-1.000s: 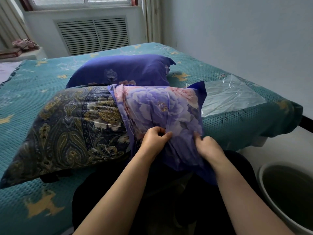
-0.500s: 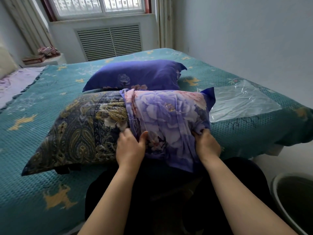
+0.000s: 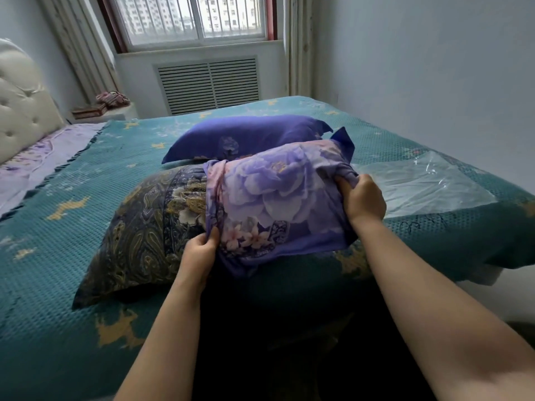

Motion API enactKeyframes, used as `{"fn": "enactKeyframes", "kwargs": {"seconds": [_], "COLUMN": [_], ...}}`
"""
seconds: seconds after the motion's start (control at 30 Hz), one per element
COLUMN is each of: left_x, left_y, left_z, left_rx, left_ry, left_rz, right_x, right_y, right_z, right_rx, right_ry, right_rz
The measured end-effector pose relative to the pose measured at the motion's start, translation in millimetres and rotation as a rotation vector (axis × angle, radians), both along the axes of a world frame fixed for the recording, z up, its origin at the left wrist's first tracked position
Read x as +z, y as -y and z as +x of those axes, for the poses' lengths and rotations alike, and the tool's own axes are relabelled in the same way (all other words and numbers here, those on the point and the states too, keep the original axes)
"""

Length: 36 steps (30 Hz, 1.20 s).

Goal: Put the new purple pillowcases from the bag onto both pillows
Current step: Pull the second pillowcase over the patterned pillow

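A pillow in a dark paisley cover (image 3: pixel 144 227) lies on the teal bedspread in front of me. A purple floral pillowcase (image 3: pixel 275 195) covers its right end, bunched at about a third of its length. My left hand (image 3: pixel 199 250) pinches the near edge of the pillowcase opening. My right hand (image 3: pixel 362 201) grips gathered purple fabric at the pillow's right end. Behind it lies a second pillow (image 3: pixel 246 137), fully inside a purple pillowcase. The clear plastic bag (image 3: pixel 419 183) lies flat on the bed to the right.
The teal bedspread (image 3: pixel 72 198) covers the bed, whose edge runs near my legs. A white tufted headboard (image 3: pixel 20 105) stands far left. A bedside ledge with folded cloth (image 3: pixel 111 98) sits below the window. A wall runs along the right side.
The pillow's right end has risen higher. My right hand moved up from the near lower edge to the right end. My left hand shifted to the pillowcase's opening edge. The camera tilted up.
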<state>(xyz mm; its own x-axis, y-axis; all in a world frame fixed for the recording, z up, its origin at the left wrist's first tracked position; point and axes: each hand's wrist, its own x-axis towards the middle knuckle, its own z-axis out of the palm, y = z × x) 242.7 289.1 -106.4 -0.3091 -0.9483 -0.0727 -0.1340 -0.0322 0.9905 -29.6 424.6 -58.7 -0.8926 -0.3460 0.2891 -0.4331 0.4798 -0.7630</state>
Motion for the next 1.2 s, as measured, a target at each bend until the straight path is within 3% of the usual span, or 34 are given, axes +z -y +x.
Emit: {"fn": "enactKeyframes", "kwargs": {"seconds": [0.07, 0.1, 0.2, 0.27, 0.33, 0.47, 0.57, 0.7, 0.83, 1.0, 1.13, 1.2], "left_x": [0.7, 2.2, 1.4, -2.6, -3.4, 27.3, 41.8, 20.0, 21.7, 69.2, 91.0, 94.3], "left_y": [4.1, 4.8, 8.4, 6.7, 1.7, 10.0, 33.9, 32.4, 27.0, 33.6, 56.3, 61.5], "left_z": [11.5, 14.8, 18.6, 16.9, 14.8, 33.4, 46.2, 49.5, 62.7, 50.5, 1.4, -19.2], "left_rx": [0.154, 0.186, 0.106, 0.066, 0.167, 0.596, 0.565, 0.429, 0.338, 0.248, -0.04, -0.089], "left_ry": [-0.042, -0.106, -0.258, -0.248, -0.133, 0.145, 0.273, 0.49, 0.595, 0.728, 0.574, 0.402], "left_rz": [-0.056, 0.005, 0.211, 0.249, 0.093, -0.596, -0.731, -0.768, -0.69, -0.673, -0.393, -0.235], "right_x": [2.9, 1.9, -3.2, -7.8, -8.8, 12.8, 22.8, -27.2, -59.2, -58.8, -68.4, -73.9], "right_y": [2.3, 2.2, 0.1, -0.1, -0.4, -7.1, -11.3, -27.4, -41.5, -43.4, -43.6, -47.1], "right_z": [-5.3, -8.5, -13.6, -12.5, -9.7, -19.6, -33.7, -34.0, -28.4, -23.9, -16.5, -14.7], "right_rx": [-0.002, -0.002, -0.005, -0.002, -0.016, -0.037, -0.056, -0.086, -0.063, -0.058, -0.04, -0.037], "right_ry": [0.036, 0.058, 0.101, 0.127, 0.115, -0.043, -0.053, 0.026, 0.095, 0.054, 0.025, -0.002], "right_rz": [-0.02, -0.023, -0.016, -0.023, -0.025, -0.037, -0.037, 0.116, 0.223, 0.306, 0.307, 0.3]}}
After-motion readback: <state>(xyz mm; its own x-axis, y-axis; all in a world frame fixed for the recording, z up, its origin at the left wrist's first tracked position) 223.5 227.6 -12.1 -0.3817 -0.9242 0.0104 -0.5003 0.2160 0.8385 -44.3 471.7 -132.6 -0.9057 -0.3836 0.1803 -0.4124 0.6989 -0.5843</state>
